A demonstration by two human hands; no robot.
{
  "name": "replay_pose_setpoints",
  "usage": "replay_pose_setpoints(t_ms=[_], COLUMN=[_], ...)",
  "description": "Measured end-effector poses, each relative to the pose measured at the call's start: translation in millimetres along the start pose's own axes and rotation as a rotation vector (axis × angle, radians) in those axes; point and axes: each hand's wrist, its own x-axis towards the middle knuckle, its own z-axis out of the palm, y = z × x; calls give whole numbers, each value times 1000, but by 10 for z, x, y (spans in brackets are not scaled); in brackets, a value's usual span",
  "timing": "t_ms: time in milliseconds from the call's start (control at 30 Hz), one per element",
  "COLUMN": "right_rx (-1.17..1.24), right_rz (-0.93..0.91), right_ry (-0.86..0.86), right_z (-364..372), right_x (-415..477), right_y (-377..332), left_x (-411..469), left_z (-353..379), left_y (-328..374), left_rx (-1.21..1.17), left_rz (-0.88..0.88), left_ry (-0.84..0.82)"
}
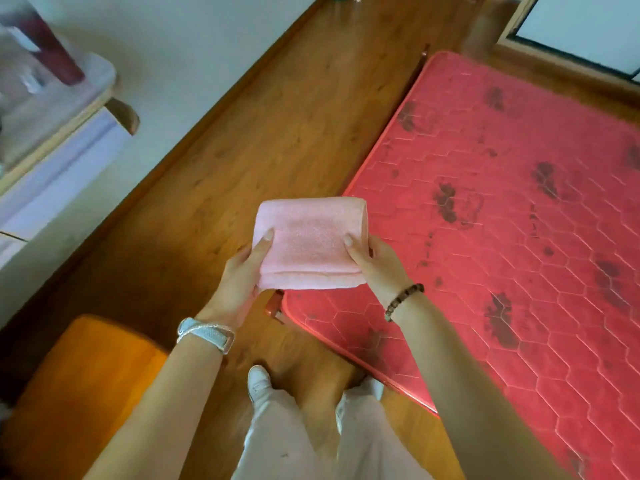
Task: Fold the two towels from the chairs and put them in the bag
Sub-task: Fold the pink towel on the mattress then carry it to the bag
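Both hands are holding a folded pink towel in the air above the wooden floor, beside the red mattress. The left hand is gripping its left edge (thumb on top), and the right hand is pinching its right edge likewise.

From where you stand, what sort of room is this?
Most likely a bedroom in a home. A bare red quilted mattress fills the right side, the floor is wood plank, and the left hand and right hand hold a folded pink towel.
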Motion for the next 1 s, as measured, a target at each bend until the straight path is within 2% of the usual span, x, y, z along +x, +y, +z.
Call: replay_pose_setpoints(t_ms=[100,467,700,1000], right_rx=[-10,69,53,18], right_rz=[-20,-5,10,12], right_ry=[-20,-62,-151,-195], right_z=[454,1903,2387,2654], right_x=[63,345,648,1247], right_y=[-195,-831,-1079,-1370], left_x=[-11,40,124,525], left_z=[-484,-1958,-2434,-2652], left_y=[126,667,806,1144], left_rx=[1,38,19,4], left_rz=[7,96,103,102], left_ry=[56,86,156,206])
